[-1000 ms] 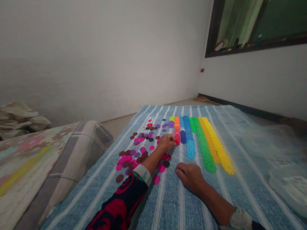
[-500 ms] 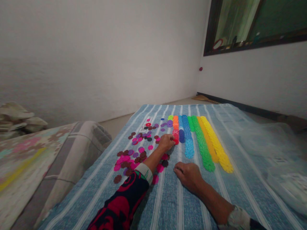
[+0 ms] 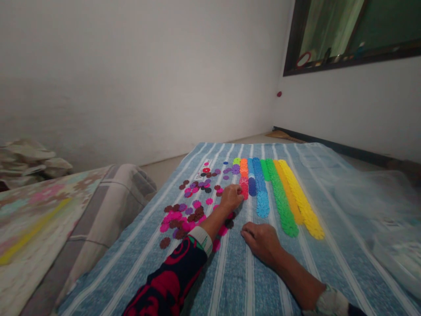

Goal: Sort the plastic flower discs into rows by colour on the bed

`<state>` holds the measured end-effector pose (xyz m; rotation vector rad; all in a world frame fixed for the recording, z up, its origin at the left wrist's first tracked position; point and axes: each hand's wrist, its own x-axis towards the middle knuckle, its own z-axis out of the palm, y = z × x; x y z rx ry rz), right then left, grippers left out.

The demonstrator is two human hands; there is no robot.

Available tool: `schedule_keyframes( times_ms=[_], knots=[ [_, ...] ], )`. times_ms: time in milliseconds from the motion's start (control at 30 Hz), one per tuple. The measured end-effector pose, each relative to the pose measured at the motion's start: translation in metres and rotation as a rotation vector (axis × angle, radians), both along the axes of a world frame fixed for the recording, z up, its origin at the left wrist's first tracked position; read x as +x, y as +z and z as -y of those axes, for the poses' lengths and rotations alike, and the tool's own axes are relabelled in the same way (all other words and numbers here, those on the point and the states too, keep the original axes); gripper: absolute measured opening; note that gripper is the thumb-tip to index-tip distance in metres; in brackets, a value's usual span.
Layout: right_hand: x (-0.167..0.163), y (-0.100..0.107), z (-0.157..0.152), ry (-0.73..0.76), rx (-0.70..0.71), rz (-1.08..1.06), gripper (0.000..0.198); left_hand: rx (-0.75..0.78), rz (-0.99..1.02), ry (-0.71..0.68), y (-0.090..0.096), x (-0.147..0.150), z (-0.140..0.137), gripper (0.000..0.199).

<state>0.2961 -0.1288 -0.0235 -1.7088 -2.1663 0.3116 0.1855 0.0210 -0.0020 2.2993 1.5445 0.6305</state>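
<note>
My left hand [image 3: 233,196] is pinched at the near end of a row of overlapping red flower-shaped discs [image 3: 244,186], its fingertips on the last red disc. Orange discs [image 3: 244,166] continue that row at the far end. Just right of it lie dark blue discs [image 3: 252,186] and a longer blue row [image 3: 258,173] that turns light blue. My right hand [image 3: 261,239] rests closed on the striped cloth, nearer to me; whatever its curled fingers may hold is hidden. Loose pink discs [image 3: 173,217], along with brown and purple ones, are scattered left of my left hand.
Green [image 3: 284,208] and yellow [image 3: 305,208] disc rows lie to the right. Clear plastic bags or containers [image 3: 365,193] sit at the right edge. A striped cloth [image 3: 125,281] covers the table. On the left stands a surface draped in patterned fabric [image 3: 108,210].
The whole view has shifted slightly, so everything appears a little further right. My left hand stays pinched at the red row, and my right hand stays closed on the cloth.
</note>
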Motion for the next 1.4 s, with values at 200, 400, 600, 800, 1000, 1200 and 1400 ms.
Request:
schedule_keyframes(
  times_ms=[200, 400, 600, 800, 1000, 1200, 1400],
  knots=[
    [0.002, -0.006, 0.001, 0.012, 0.001, -0.011, 0.029, 0.025, -0.002, 0.002, -0.001, -0.009, 0.007, 0.019],
    [0.003, -0.013, 0.001, 0.025, 0.021, -0.046, 0.03, 0.009, -0.068, 0.135, 0.013, -0.069, -0.004, 0.018],
    [0.003, -0.013, 0.002, 0.019, 0.029, -0.044, 0.03, -0.022, -0.211, 0.317, 0.028, -0.147, -0.021, 0.024],
    [0.003, -0.011, 0.003, 0.015, 0.03, -0.051, 0.03, -0.043, -0.285, 0.297, 0.029, -0.184, -0.023, 0.028],
    [0.003, -0.01, 0.003, 0.017, 0.008, -0.06, 0.03, -0.045, -0.328, 0.32, 0.031, -0.192, -0.022, 0.029],
    [0.003, -0.011, 0.002, 0.024, -0.005, -0.071, 0.031, -0.064, -0.408, 0.288, 0.034, -0.188, -0.018, 0.021],
    [0.002, -0.009, 0.003, 0.011, 0.0, -0.067, 0.03, -0.088, -0.469, 0.296, 0.034, -0.182, -0.021, 0.02]
  ],
)
